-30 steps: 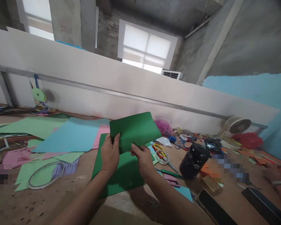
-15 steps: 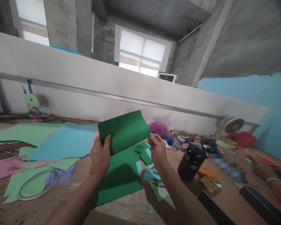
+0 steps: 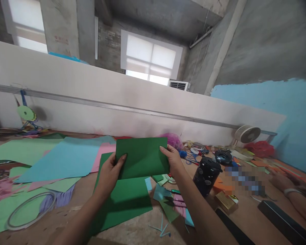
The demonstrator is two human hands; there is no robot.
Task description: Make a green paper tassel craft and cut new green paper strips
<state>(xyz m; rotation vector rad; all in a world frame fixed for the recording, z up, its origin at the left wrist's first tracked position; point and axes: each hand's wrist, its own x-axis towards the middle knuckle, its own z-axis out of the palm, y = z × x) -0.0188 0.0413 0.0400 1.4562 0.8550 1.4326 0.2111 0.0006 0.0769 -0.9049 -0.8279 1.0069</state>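
Note:
A dark green sheet of paper (image 3: 142, 158), rectangular, is held up between my two hands above the table. My left hand (image 3: 112, 172) pinches its left edge, thumb on the near face. At its right edge my right hand (image 3: 172, 158) grips it, thumb in front and fingers behind. Beneath lies a larger green sheet (image 3: 127, 204), flat on the table and partly hidden by the held one. Scissors with pink handles (image 3: 178, 203) lie among blue and green paper scraps (image 3: 162, 193) below my right wrist.
Left are blue sheets (image 3: 63, 156), light green sheets (image 3: 20, 149) and a wire ring (image 3: 32, 211). To the right stand a black tumbler (image 3: 206, 175), a small box (image 3: 225, 201) and a fan (image 3: 247, 133). Another person's hand (image 3: 283, 180) rests at the far right. A white partition (image 3: 91, 98) runs behind.
The held green sheet has come down and levelled out, now facing me more squarely. My right hand has shifted onto its right edge. Pink-handled scissors show more clearly under my right arm.

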